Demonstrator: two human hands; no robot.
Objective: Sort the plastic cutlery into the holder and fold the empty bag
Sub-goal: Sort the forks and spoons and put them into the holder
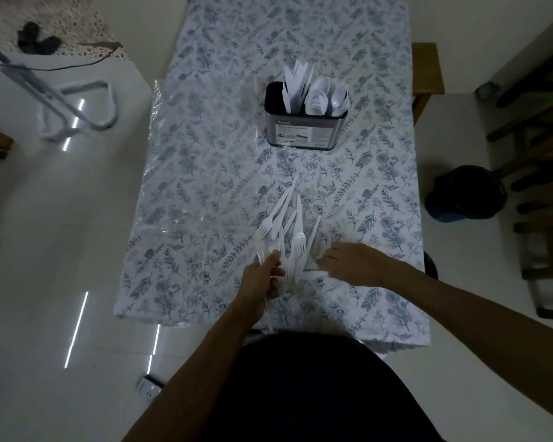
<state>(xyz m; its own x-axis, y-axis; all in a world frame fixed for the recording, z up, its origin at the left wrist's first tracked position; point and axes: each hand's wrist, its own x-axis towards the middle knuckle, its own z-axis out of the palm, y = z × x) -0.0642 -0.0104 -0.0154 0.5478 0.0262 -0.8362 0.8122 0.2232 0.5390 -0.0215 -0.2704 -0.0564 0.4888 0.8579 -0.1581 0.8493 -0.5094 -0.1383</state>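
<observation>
Most of the frame was a table (380, 173) under a floral cloth, with the clear plastic bag (198, 161) lying flat and unfolded on its left half, apparently empty. Holder (306, 118) stood at the far middle of the table, already loaded: knives in the left compartment, spoons in the middle, forks on the right. Judged roughly half done or more; a loose pile of cutlery (288, 228), mostly forks, lay near the front edge, well apart from the holder, not yet sorted. Bag fold not started.

Left hand (262, 279) had fingers curled around a bunch of white fork handles, gripping them at the pile's near end. Right hand (348, 261) lay flat with fingers extended, fingertips touching the pile's right side, holding nothing that showed.

Holder label read "Kasse" or similar at the top left; smaller print below too small to read. No other writing was legible.
</observation>
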